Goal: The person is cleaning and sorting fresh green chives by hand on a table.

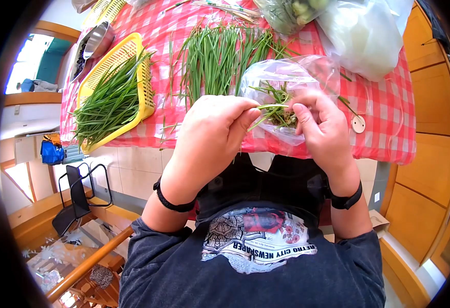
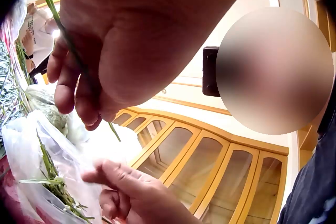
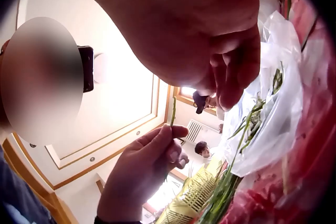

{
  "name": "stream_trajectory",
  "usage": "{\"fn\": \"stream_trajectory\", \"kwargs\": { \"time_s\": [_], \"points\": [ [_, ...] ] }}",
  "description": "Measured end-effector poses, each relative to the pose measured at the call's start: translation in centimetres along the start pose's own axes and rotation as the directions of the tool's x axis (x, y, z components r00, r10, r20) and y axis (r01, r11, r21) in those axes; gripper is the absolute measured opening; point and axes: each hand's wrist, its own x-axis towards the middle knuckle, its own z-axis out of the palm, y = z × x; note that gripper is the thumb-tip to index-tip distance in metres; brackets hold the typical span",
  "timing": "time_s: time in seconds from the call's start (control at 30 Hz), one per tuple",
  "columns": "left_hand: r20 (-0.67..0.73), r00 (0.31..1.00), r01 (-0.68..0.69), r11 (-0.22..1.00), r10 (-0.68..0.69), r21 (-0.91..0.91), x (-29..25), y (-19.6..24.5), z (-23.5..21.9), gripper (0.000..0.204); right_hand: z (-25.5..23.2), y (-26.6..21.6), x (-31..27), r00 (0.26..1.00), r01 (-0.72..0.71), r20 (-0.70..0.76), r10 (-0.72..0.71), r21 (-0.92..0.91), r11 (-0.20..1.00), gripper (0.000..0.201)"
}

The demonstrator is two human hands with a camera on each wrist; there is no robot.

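Note:
My left hand pinches a thin green chive stalk between thumb and forefinger, its pale end pointing toward my right hand. In the left wrist view the stalk's long green leaf runs up past the palm. My right hand hovers just off that end with loosely bent fingers and nothing visible in them; both wrist views show a gap between it and the stalk. Beneath the hands, a clear plastic bag lies spread with chive trimmings inside. Beyond my left hand lies a wide pile of chives.
A yellow basket heaped with chives stands at the left table edge, a metal bowl behind it. White plastic bags and a bag of green vegetables are at the back right. A red checked cloth covers the table.

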Motion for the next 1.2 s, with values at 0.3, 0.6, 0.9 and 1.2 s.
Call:
{"fn": "stream_trajectory", "kwargs": {
  "time_s": [0.3,0.6,0.9,1.2],
  "points": [
    [0.091,0.995,0.04,0.999,-0.04,0.0,0.0,-0.2,0.7,0.017,1.0,-1.3,0.4,0.966,0.257,-0.029,-0.257,0.004,0.966,0.024],
    [0.124,0.992,0.015,1.0,-0.013,-0.011,0.0,-0.6,0.2,0.018,1.9,-0.9,0.4,0.984,0.167,-0.082,-0.158,0.108,0.98,0.009],
    [0.204,0.977,0.075,0.996,-0.064,-0.042,0.1,-0.6,0.1,0.02,2.0,-0.5,0.1,0.996,0.062,-0.064,-0.056,0.083,0.995,0.016],
    [0.184,0.977,0.116,0.992,-0.106,-0.043,0.3,-0.5,-0.6,0.017,1.7,0.6,0.2,0.99,0.037,-0.136,-0.018,0.137,0.99,0.021]
  ]
}}
